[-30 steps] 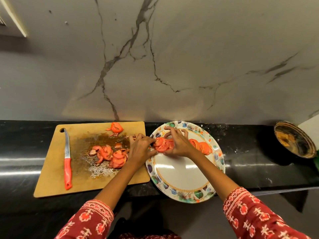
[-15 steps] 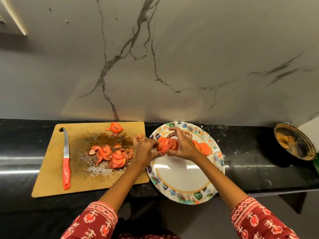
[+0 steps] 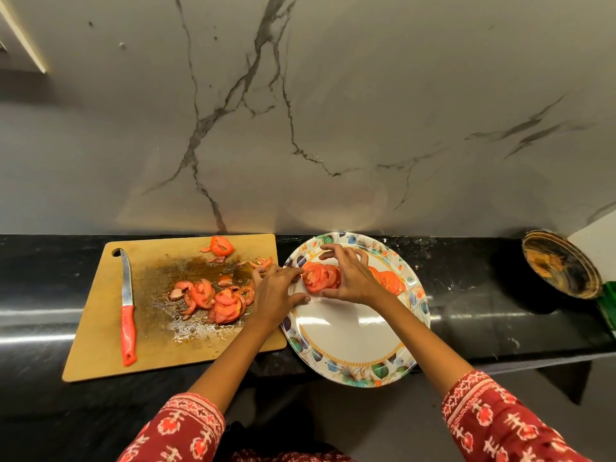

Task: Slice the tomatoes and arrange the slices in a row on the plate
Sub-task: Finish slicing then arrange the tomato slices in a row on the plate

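Note:
A round plate (image 3: 350,341) with a flowered rim sits on the black counter, jutting over its front edge. A row of tomato slices (image 3: 320,276) lies across the plate's far half, and more of the row (image 3: 391,280) shows right of my right hand. My right hand (image 3: 353,278) curls over the row and pinches the left-most slices. My left hand (image 3: 276,291) is at the plate's left rim, its fingertips touching the same slices. Loose tomato slices (image 3: 216,298) lie on the wet wooden cutting board (image 3: 100,328). A red-handled knife (image 3: 127,315) rests on the board's left side.
A tomato end piece (image 3: 220,245) sits at the board's far edge. A dark round dish (image 3: 560,263) with orange residue leans at the far right by a green object (image 3: 608,305). A marble wall stands behind the counter.
Both hands have shifted slightly while handling the left-most slices on the plate. The board, knife and loose slices have not moved.

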